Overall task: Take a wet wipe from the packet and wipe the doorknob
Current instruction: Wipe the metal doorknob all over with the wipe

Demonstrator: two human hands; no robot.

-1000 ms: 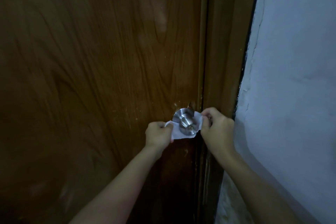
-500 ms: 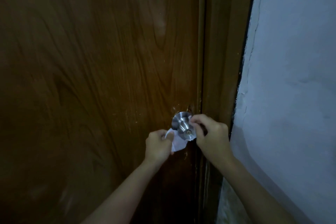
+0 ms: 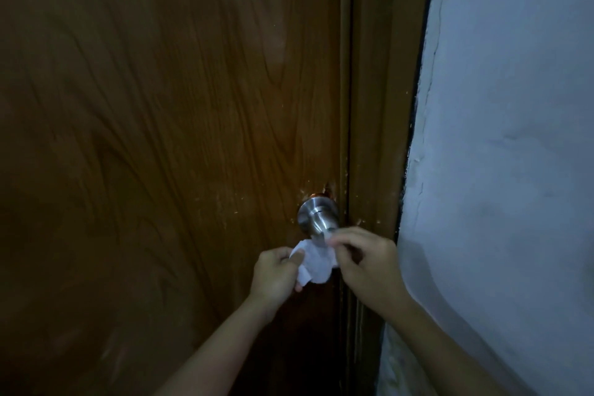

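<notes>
Your left hand (image 3: 276, 273) and right hand (image 3: 366, 262) pinch the crumpled white wet wipe (image 3: 313, 262) under the round steel doorknob (image 3: 316, 215), which juts outward by the brown wooden door (image 3: 160, 138)'s right edge.

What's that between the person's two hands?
A crumpled white wet wipe, pinched by the left hand and right hand, just below the doorknob, in the head view.

The doorknob (image 3: 316, 215) sits at the right edge of the door (image 3: 160, 138), beside the frame (image 3: 376, 106); the wall (image 3: 514, 138) lies right of the frame. Just below the knob, the wipe (image 3: 313, 262) hangs between the left hand (image 3: 276, 273) and the right hand (image 3: 366, 260).
</notes>
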